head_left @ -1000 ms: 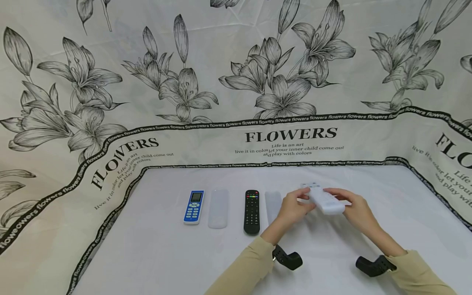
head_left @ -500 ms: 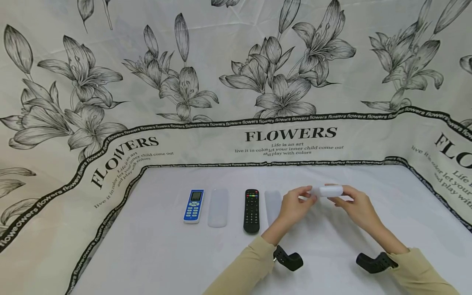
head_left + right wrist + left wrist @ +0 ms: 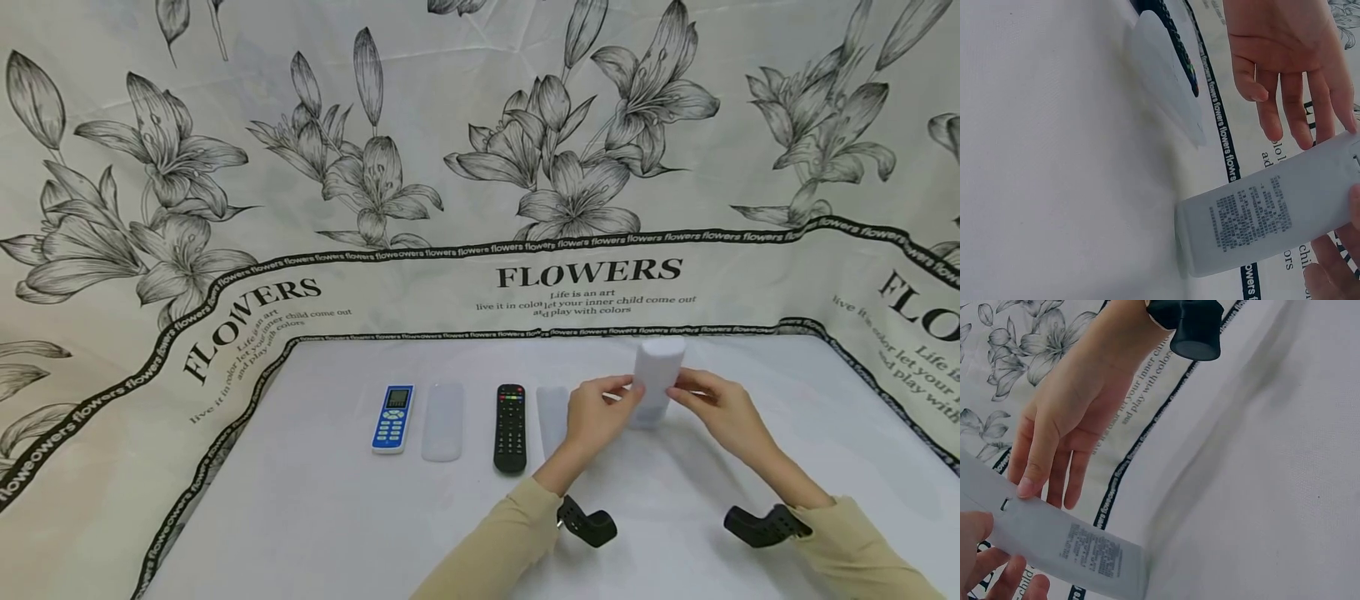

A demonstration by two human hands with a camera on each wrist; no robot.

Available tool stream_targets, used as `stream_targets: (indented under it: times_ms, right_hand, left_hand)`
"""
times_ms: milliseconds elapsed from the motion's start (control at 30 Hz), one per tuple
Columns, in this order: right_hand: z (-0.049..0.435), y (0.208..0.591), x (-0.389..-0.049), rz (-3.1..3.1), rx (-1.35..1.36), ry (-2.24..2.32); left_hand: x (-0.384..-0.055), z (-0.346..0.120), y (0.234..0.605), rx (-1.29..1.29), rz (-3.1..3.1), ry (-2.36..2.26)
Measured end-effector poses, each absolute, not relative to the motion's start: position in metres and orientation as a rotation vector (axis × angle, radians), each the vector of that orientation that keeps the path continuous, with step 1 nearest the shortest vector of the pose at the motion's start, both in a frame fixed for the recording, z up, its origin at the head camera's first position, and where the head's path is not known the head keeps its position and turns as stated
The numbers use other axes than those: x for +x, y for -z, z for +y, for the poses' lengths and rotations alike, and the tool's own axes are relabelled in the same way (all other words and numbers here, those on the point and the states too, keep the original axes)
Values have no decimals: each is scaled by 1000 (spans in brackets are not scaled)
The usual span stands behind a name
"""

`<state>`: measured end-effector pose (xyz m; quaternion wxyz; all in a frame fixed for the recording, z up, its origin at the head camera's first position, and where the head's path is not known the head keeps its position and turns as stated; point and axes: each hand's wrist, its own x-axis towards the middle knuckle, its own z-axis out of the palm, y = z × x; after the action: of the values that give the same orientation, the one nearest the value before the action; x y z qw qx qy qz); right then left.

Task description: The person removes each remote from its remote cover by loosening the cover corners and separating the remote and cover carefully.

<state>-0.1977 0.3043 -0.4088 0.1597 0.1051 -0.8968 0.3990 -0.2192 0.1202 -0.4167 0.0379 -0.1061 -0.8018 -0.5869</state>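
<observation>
A white remote control (image 3: pixel 658 371) stands nearly upright between both hands above the right part of the table. My left hand (image 3: pixel 600 417) pinches its left edge between thumb and fingers. On the opposite edge, my right hand (image 3: pixel 722 408) grips with thumb and fingertips. Both wrist views show the back of the white remote (image 3: pixel 1254 215), with a block of small print and a little latch mark. Its lower end looks translucent in the head view; whether a cover is around it I cannot tell. The buttons are hidden.
Left of the hands lie a black remote (image 3: pixel 511 429), a blue-and-white remote (image 3: pixel 392 419) and a translucent sleeve (image 3: pixel 443 422). Another translucent sleeve (image 3: pixel 552 412) is partly behind the left hand. A flower-print cloth (image 3: pixel 592 283) rises behind the white table (image 3: pixel 315 517).
The white remote has turned from lying slanted, through end-on, to nearly upright with its near end raised. Both hands stay on its sides. The things on the table have not moved.
</observation>
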Motion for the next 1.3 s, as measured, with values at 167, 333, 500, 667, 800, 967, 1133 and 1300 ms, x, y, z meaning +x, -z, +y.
stream_targets:
  times_ms: [167,333,500,667,800,967,1133,1300]
  right_hand:
    - [305,402,-199,-2630,245,-1170]
    - [305,400,-201,-2663,223,-1210]
    - [304,401,-202,-2672,217,-1333]
    - [303,405,-205,-2694,187,-1395]
    - [303,409,-207,-2714,151,-1436]
    - [304,413,-208,-2757,103,-1487]
    - [305,418,-209,-2793,47,-1489]
    - [306,425,-207,-2807,23,-1494]
  left_hand:
    - [-223,122,412,-276,-2459,1802]
    - [-226,127,411,-201,-2396,1881]
    - [-226,129,414,-146,-2404,1944]
    - [-224,133,416,-52,-2376,2034]
    - [-223,135,418,3,-2371,2055]
    - [-223,136,422,21,-2403,2068]
    - [-221,137,426,15,-2458,2070]
    - [-218,136,430,7,-2502,2032]
